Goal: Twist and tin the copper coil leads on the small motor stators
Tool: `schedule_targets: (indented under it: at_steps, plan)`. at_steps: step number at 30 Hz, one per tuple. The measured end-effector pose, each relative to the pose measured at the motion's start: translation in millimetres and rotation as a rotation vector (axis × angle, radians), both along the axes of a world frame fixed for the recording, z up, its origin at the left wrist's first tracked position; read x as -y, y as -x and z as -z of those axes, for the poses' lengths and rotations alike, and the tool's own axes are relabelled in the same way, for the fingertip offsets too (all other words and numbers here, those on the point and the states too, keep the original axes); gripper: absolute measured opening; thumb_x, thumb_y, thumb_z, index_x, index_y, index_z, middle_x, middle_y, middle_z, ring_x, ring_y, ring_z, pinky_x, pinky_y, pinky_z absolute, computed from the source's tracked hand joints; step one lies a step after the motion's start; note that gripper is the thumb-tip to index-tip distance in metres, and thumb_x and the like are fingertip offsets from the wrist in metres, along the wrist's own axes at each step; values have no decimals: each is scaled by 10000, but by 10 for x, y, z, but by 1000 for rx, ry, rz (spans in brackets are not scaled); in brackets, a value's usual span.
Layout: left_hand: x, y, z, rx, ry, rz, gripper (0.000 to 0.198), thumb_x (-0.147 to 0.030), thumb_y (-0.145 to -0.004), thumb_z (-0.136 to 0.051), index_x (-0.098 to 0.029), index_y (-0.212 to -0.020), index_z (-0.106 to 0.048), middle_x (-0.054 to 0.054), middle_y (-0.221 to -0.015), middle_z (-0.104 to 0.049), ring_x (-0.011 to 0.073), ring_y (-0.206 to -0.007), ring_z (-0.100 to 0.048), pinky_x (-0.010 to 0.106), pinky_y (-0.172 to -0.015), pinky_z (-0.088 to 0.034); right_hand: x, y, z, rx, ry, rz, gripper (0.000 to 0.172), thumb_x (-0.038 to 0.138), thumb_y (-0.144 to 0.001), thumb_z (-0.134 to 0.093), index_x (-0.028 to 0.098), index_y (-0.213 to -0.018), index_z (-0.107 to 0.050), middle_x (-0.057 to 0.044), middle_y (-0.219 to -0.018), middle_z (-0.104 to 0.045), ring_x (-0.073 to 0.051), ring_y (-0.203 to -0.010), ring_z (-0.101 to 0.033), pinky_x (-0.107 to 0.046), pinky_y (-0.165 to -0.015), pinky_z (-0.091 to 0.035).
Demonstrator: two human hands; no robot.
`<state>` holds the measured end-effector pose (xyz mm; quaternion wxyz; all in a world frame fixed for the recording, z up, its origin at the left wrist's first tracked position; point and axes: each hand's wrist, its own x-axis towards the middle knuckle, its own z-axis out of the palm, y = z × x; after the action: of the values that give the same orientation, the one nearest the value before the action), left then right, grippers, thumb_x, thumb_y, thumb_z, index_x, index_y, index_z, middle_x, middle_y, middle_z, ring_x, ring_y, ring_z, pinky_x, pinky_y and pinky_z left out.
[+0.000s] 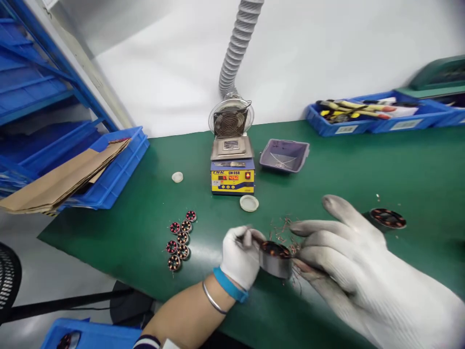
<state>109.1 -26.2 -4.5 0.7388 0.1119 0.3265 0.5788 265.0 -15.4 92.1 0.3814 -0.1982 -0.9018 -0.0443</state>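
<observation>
A motor stator [276,265] with a grey metal ring and dark copper windings is between my two hands, low over the green bench. My left hand [241,254], in a white glove with a blue wristband below it, closes its fingers at the stator's left rim. At the right rim, the thumb and a finger of my gloved right hand [341,252] come together, its other fingers stretched out. Motion blurs the exact contact. Bits of copper wire [281,230] lie scattered behind the stator. Another stator [388,219] sits beyond my right hand.
Several small stators [182,238] stand grouped on the green bench [145,242] at left. A blue and yellow solder pot [233,177] is at the back under a grey duct [238,43], between small lids [249,203] and a purple tray [285,156]. Blue bins [337,127] hold tools.
</observation>
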Motion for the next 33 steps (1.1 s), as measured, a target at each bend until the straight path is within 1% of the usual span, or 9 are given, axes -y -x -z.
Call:
schedule_targets:
  at_steps: [3,8,10,12,16,19,23,27,33]
  plan:
    - [-70,50,58,-9,83,77,486,-576,-715,-661,-184,-525,-446,-11,-541,-486,110,-519,-481,251,-587,-391,2,45,-90,8,33,-27,138,143,-775,-544,266,-837,-552,-23,-742,-634,-248,-860,-657,-448,-1209,-168]
    - [9,43,4,36,-85,670,654,-777,-700,-542,-136,-819,-601,56,-612,-605,158,-419,-507,260,-435,-350,-22,8,-52,51,3,-8,112,129,-798,-548,238,-807,-523,-25,-751,-619,-225,-898,-650,-458,-1198,-211]
    - [83,10,-92,-30,-239,541,601,-684,-646,-698,-155,-911,-591,48,-691,-635,162,-479,-557,270,-480,-417,-15,-60,13,9,63,44,117,123,-809,-550,233,-800,-512,-14,-748,-621,-220,-912,-652,-504,-1179,-242]
    - [142,-25,-185,-196,-322,209,553,-482,-590,-843,-173,-968,-585,55,-825,-657,176,-662,-625,286,-637,-490,-2,-159,96,-119,206,118,127,131,-825,-553,230,-765,-500,-6,-742,-624,-221,-921,-662,-528,-1117,-346]
    - [159,-72,-247,-458,-328,-171,498,-236,-575,-871,-204,-972,-572,46,-961,-648,190,-902,-630,301,-867,-481,33,-363,328,-677,559,317,157,240,-902,-514,225,-746,-525,-27,-764,-637,-247,-978,-675,-416,-860,-566]
    - [143,-82,-190,-445,-329,-90,497,-318,-629,-836,-199,-1029,-565,68,-1008,-658,224,-960,-636,364,-919,-483,92,-333,543,-705,623,405,80,291,-852,-572,225,-810,-588,-60,-878,-674,-275,-1057,-646,-426,-879,-557]
    - [223,-70,-38,-443,-351,67,632,-402,-770,-722,-210,-1317,-470,111,-1336,-559,278,-1268,-492,420,-1093,-369,199,-27,780,-251,680,465,577,255,-722,-644,211,-1282,-511,-121,-1335,-552,-297,-1245,-521,-462,-1031,-469]
    - [308,-44,51,-425,-347,172,649,-426,-865,-616,-257,-1444,-374,46,-1540,-332,251,-1428,-267,389,-1178,-246,239,144,917,-208,573,442,549,206,-810,-532,204,-1349,-426,-123,-1327,-556,-262,-1265,-508,-445,-1062,-448]
    - [140,-55,-118,-477,-240,99,480,-529,-891,-516,-123,-1060,-709,121,-1102,-703,294,-1131,-598,429,-1055,-414,294,12,989,-187,502,314,582,109,-758,-493,228,-1327,-457,-91,-1283,-592,-226,-1202,-565,-382,-1008,-504]
